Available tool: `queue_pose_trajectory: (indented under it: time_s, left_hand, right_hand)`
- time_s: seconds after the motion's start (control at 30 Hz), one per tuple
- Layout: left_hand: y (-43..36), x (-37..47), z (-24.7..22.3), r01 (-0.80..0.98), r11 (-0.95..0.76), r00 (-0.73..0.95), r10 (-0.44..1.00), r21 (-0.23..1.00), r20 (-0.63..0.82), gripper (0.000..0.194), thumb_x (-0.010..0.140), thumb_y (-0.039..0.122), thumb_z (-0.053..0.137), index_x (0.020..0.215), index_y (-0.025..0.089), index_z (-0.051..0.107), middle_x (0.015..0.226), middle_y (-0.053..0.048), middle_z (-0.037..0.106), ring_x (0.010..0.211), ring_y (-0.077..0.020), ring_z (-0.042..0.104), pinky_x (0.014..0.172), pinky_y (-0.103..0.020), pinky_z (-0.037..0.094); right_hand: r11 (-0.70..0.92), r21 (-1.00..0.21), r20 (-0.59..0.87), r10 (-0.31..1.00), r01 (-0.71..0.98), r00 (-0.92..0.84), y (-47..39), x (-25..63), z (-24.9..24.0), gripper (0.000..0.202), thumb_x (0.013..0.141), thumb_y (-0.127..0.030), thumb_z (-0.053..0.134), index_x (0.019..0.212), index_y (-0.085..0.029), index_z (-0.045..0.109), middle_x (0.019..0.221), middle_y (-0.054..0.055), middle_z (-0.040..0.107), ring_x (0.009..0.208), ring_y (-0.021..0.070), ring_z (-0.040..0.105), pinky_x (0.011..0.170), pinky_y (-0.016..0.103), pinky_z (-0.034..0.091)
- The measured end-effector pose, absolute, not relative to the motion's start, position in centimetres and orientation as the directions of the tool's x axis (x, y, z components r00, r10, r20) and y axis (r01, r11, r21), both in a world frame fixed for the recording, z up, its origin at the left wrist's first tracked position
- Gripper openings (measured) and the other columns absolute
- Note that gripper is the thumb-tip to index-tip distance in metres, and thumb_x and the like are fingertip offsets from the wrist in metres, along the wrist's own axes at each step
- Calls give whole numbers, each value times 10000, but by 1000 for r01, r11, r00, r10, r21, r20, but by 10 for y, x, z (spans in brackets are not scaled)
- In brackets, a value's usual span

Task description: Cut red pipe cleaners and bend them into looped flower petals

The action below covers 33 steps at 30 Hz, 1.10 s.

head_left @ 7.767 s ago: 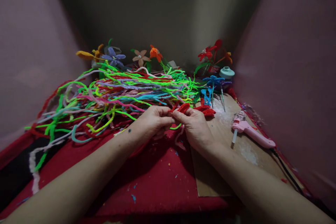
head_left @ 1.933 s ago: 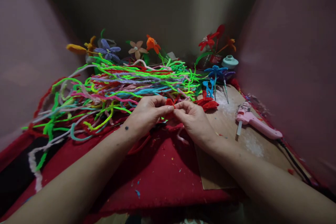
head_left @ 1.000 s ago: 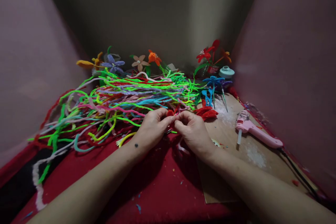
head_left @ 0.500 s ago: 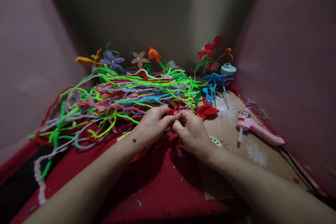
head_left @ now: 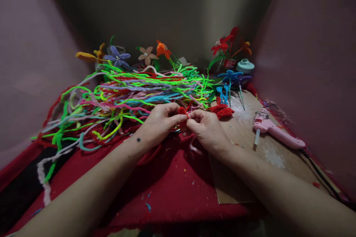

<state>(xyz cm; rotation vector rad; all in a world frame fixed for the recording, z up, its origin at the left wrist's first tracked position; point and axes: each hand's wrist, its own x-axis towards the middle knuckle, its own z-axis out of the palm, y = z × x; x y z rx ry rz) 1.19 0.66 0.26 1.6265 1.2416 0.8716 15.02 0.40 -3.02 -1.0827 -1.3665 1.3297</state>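
Near the middle of the view, my left hand (head_left: 162, 122) pinches a small red fuzzy piece (head_left: 183, 111) between thumb and fingers. My right hand (head_left: 207, 127) meets it from the right, its fingertips closed on the same red piece. Below the hands hangs a pale curved strand (head_left: 194, 149), blurred where it nears the fingers. Behind the hands lies a big pile of colourful fuzzy stems (head_left: 144, 89). Several red fuzzy petals (head_left: 222, 112) rest just beyond my right hand.
A pink glue gun (head_left: 280, 133) lies on the brown board (head_left: 236, 189) at the right. Blue fuzzy flowers (head_left: 230, 76) and a pale teal container (head_left: 245, 66) stand behind. More fuzzy flowers (head_left: 117, 57) line the back. Red cloth (head_left: 167, 196) covers the table.
More of the red piece shows between my fingertips. My right hand has turned slightly, and the pale strand below it has come into sight. The whole view has shifted a little.
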Motion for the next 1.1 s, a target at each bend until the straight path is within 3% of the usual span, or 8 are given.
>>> queue_pose_trajectory:
  time_s: [0.2,0.37,0.47,0.67,0.83,0.93,1.0,1.1]
  left_hand:
    - [6,15,-2,462,-260,267,953,848,146,146,752,257,545,654,152,567,622,25,515,611,-107,453,551,-207,351]
    - [10,5,4,305,-58,265,964,951,-27,129,703,285,622,688,157,609,559,41,504,501,-81,429,478,-197,316]
    - [14,-1,3,232,52,260,959,971,-114,161,660,301,675,711,157,625,555,33,533,454,-74,427,437,-195,296]
    - [12,3,-2,170,35,263,962,985,-79,157,645,280,698,692,148,626,554,37,538,460,-64,428,440,-186,318]
    - [0,21,-5,193,-85,29,996,978,81,120,681,249,655,652,147,599,606,26,562,544,-86,495,507,-192,387]
    - [-1,23,-8,136,-11,3,1000,991,11,151,670,280,674,662,149,599,584,22,568,501,-90,498,474,-199,384]
    - [2,20,-8,102,36,67,997,994,-43,178,666,311,683,667,149,610,561,22,569,462,-82,480,438,-191,354]
    - [6,15,-8,146,-4,80,997,989,-8,195,669,323,684,635,139,628,524,25,557,433,-61,427,410,-181,306]
  right_hand:
    - [45,-998,37,978,32,-203,2,147,-34,27,698,-152,496,696,-173,512,525,-33,571,417,95,533,432,213,436]
    - [-59,-997,-43,966,-57,-255,2,148,-23,36,681,-116,538,691,-147,553,551,-26,599,453,85,552,468,202,452]
    - [-131,-990,-106,932,-48,-348,3,151,-17,63,696,-171,595,651,-127,595,525,-9,610,446,80,550,467,193,448]
    - [-140,-990,-119,918,-27,-379,2,153,-18,184,743,-237,583,599,-122,584,473,3,604,379,69,513,398,171,399]
    - [-219,-969,-166,922,-116,-350,-1,150,-19,144,715,-212,577,601,-131,547,445,-6,577,347,66,483,338,153,350]
    - [-299,-939,-231,915,-171,-331,-2,149,-22,89,708,-216,570,668,-138,553,476,2,597,339,79,494,296,150,292]
    - [-296,-939,-229,918,-174,-324,-2,148,-23,108,710,-230,583,655,-142,549,490,7,605,351,81,508,308,153,309]
    - [-251,-956,-190,925,-154,-330,-2,147,-24,138,710,-222,593,608,-145,540,478,7,600,361,77,507,346,165,356]
